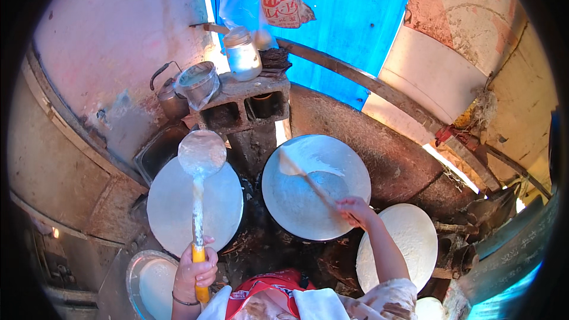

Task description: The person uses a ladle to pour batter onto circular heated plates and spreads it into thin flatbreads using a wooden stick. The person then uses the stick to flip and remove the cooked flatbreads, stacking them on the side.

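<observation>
My left hand (195, 271) grips the yellow handle of a metal ladle (202, 153), raised so its bowl overlaps the far part of the left round griddle (171, 213) in the picture. That griddle's surface looks pale and even; I cannot tell whether a thin layer covers it. In my right hand (355, 212) is a thin wooden spreader (319, 191), reaching over the right round griddle (284, 206). White batter (320, 153) lies in a curved smear across that griddle's far side, around the spreader's blurred far end.
A basin (134, 271) of white liquid stands lower left. Pale round flatbread (400, 244) lies at right, by my forearm. Behind the griddles, a concrete block (244, 93) bears a jar (243, 58) and a plastic-lined pot (198, 82); a kettle (171, 100) is beside it.
</observation>
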Tool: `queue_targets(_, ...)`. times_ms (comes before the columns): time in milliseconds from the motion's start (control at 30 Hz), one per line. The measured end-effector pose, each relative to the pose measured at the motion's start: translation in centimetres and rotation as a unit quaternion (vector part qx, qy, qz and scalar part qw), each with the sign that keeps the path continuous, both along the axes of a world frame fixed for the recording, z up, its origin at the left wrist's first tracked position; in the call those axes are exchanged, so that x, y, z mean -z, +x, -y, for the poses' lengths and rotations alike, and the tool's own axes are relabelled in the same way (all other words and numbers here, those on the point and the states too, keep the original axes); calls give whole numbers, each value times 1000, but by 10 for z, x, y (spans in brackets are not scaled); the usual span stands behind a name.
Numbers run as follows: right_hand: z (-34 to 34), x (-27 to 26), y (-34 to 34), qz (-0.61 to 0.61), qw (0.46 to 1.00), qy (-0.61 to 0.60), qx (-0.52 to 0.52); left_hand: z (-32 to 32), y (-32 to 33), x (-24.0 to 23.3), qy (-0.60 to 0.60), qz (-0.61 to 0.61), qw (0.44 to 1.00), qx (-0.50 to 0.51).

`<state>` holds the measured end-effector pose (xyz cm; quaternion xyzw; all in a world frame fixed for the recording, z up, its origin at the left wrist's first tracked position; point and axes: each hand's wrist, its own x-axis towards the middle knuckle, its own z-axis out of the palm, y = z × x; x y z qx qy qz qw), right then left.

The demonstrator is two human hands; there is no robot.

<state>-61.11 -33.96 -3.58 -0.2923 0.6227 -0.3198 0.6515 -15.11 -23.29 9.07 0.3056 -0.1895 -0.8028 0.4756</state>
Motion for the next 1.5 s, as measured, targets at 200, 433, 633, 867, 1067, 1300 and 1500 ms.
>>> queue_targets(200,17,10,-47,24,995,-92,12,0,3,-7,-4,5,1000,13)
queue_targets(433,-18,25,-35,191,970,75,-134,2,4,7,-11,-86,996,27)
queue_targets(633,42,11,-35,-41,994,-95,32,20,-5,11,-21,-121,991,55)
queue_targets(867,-11,15,-46,104,974,46,-197,1,8,11,-9,-106,994,22)
queue_targets(1067,39,10,-38,-1,998,-62,-9,18,-15,23,6,-141,989,48)
queue_targets(1300,-34,12,-53,45,981,35,-185,6,-21,23,52,-126,990,37)
queue_targets(1500,-39,19,-70,83,980,-79,163,13,-34,22,72,-153,984,61)
